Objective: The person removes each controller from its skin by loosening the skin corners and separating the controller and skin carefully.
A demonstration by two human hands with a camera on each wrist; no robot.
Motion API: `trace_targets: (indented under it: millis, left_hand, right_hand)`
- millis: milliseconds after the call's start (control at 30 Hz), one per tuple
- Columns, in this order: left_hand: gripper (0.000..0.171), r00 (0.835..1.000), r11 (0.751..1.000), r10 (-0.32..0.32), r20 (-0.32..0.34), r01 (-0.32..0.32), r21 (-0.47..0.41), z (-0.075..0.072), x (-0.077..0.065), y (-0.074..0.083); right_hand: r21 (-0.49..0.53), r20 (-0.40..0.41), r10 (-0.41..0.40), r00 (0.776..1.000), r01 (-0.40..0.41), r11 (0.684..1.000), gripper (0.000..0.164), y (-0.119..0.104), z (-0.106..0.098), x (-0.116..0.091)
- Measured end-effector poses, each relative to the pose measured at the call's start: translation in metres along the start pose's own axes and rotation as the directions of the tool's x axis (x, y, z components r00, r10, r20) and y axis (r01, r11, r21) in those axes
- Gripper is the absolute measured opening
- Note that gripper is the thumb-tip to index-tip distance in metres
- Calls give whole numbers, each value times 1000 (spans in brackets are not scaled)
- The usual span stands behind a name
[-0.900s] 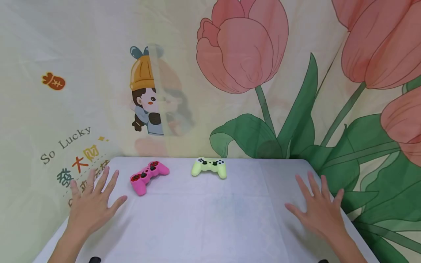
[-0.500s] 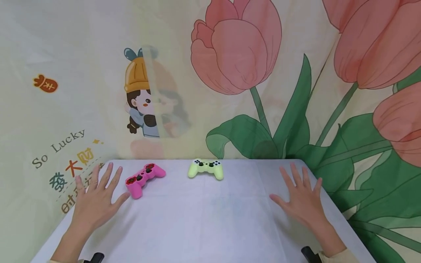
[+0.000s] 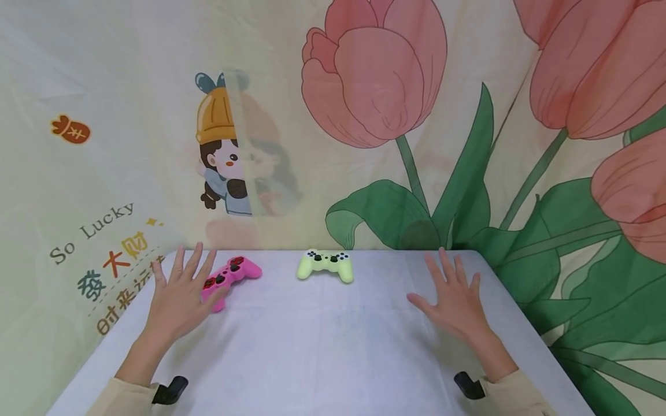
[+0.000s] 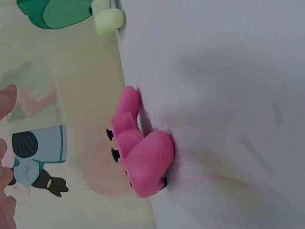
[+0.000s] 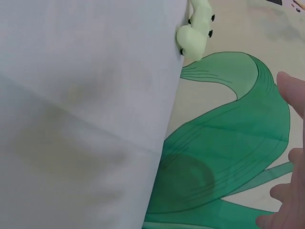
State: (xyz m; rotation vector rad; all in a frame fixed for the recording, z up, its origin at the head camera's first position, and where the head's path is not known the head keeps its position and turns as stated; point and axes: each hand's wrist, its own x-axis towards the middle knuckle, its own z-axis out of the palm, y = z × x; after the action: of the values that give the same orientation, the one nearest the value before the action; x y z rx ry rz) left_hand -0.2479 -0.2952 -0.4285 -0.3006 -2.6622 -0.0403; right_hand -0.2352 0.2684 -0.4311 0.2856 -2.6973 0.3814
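A pink game controller (image 3: 239, 270) lies at an angle near the back left of the white table. To its right, by the back edge, sits a pale green game controller (image 3: 325, 266). With fingers spread, my left hand (image 3: 179, 303) hovers over the table and hides part of the pink controller in the head view; the left wrist view shows that pink controller (image 4: 143, 148) apart from the fingertips (image 4: 6, 100). My right hand (image 3: 455, 303) is also spread in the air, to the right of the green controller, holding nothing. The right wrist view catches the green controller (image 5: 195, 36) beyond the table edge.
The table (image 3: 322, 358) has a white cover and narrows toward the back. Behind it hangs a cloth backdrop (image 3: 281, 46) with printed tulips, a cartoon figure and lettering. Black wrist-worn pieces (image 3: 170, 390) sit at both cuffs.
Both hands have moved forward and inward over the table, fingers still spread. The left hand now overlaps the pink controller in view. The head view shifted slightly; both controllers stay in place.
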Motion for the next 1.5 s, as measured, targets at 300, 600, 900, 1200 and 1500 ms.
trace_targets:
  millis: [300, 600, 900, 1200, 1500]
  left_hand:
    - [89, 1000, 987, 14, -8, -15, -163, 7, 27, 27]
    - [91, 997, 959, 6, 77, 17, -284, 25, 50, 58]
    - [90, 984, 906, -26, 177, 98, -411, 50, 71, 77]
    - [86, 972, 805, -35, 232, 165, -570, 80, 86, 96]
    - [80, 956, 689, -68, 286, 253, -680, 109, 99, 113]
  right_hand:
    - [142, 37, 32, 999, -37, 989, 96, -28, 15, 24]
    - [298, 90, 60, 994, -85, 951, 96, -45, 39, 46]
    - [414, 152, 99, 983, -155, 897, 94, -60, 64, 65]
    - [532, 167, 134, 977, -204, 822, 87, -78, 90, 85]
    - [602, 235, 164, 958, -276, 750, 84, -93, 115, 99]
